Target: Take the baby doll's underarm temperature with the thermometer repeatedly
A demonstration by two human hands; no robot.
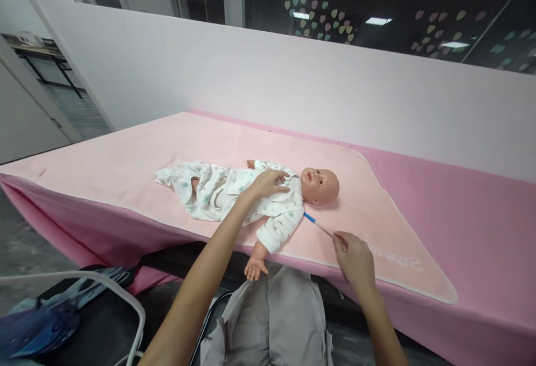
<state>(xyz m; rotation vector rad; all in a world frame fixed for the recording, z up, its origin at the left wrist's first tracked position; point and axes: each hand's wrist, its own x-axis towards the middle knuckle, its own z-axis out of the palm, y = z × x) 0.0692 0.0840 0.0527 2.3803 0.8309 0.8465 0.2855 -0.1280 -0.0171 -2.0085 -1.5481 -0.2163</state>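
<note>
A baby doll (321, 186) lies on its back, its head toward the right, dressed in a white patterned outfit (285, 215). My left hand (270, 183) rests over the doll's upper chest by the collar, fingers apart. Between the thumb and fingers of my right hand (355, 257) is a thermometer (320, 224), a thin clear stick with a blue end. That blue end points at the doll's near shoulder, just below the neck; whether it touches the clothing I cannot tell. The doll's near arm (255, 263) hangs past the table edge.
A light pink mat (138, 148) covers the table over a darker pink cloth (481, 232). Behind stands a white wall (293, 76) below dark glass. A pale curved tube (125, 293) and a blue bag-like thing (37, 327) are at lower left.
</note>
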